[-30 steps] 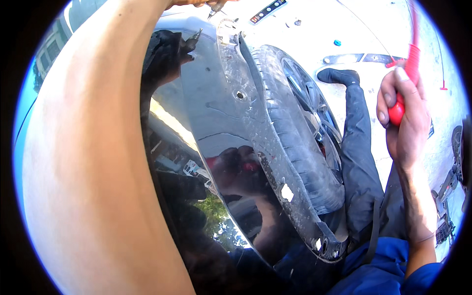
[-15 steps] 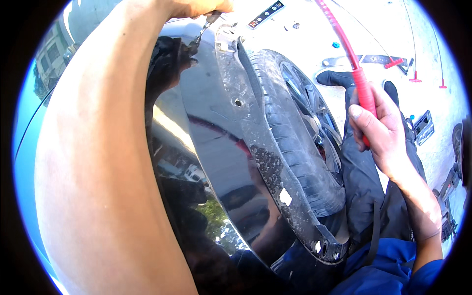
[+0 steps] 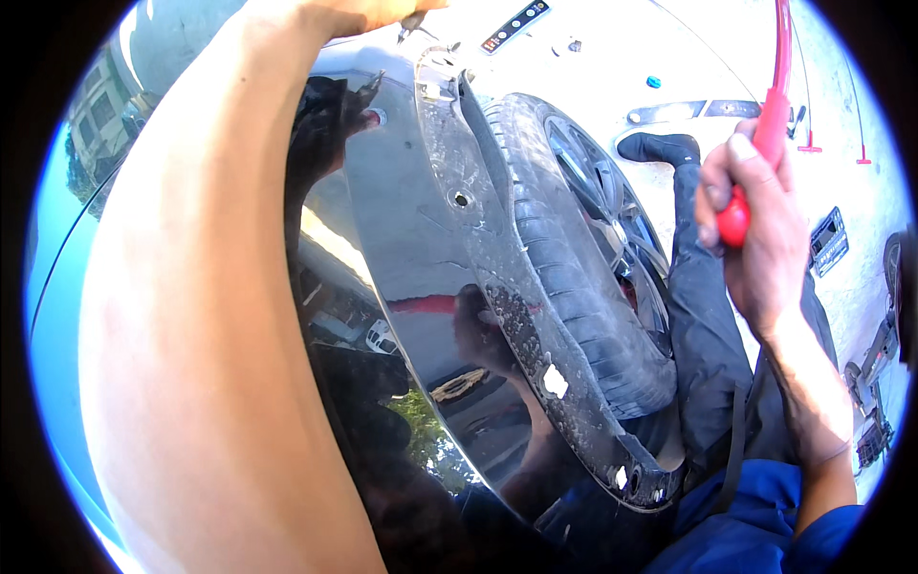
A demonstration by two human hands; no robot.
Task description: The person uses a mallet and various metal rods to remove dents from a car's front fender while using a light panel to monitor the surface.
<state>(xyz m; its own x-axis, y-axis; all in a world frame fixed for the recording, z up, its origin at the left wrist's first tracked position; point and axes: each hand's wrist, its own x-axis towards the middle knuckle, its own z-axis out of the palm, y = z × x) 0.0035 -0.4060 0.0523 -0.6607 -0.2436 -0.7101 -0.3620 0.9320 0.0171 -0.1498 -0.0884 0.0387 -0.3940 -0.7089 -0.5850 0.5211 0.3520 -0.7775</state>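
A glossy dark car fender (image 3: 421, 258) fills the middle, its scuffed wheel-arch edge (image 3: 516, 316) facing me. My left arm reaches across it from below. At the top edge, partly cut off, my left hand (image 3: 368, 17) closes on a slim pointed metal tool (image 3: 409, 26), whose tip is near the panel. My right hand (image 3: 760, 206) grips a red-handled tool (image 3: 773, 124) by its thick lower end, a rounded red butt showing below the fingers. Its upper end leaves the picture, so its head is hidden.
A tyre and wheel (image 3: 593, 249) stand just right of the fender. On the pale floor lie a patterned strip (image 3: 516, 26), a small blue cap (image 3: 653, 82), a flat dark bar (image 3: 688, 112), thin rods with red handles (image 3: 809, 148) and a dark case (image 3: 828, 239). My legs (image 3: 703, 306) are beside the wheel.
My right hand has moved right and tilted, so the red-handled tool now stands more upright, farther from the fender. My left hand and the pointed tool have shifted slightly up.
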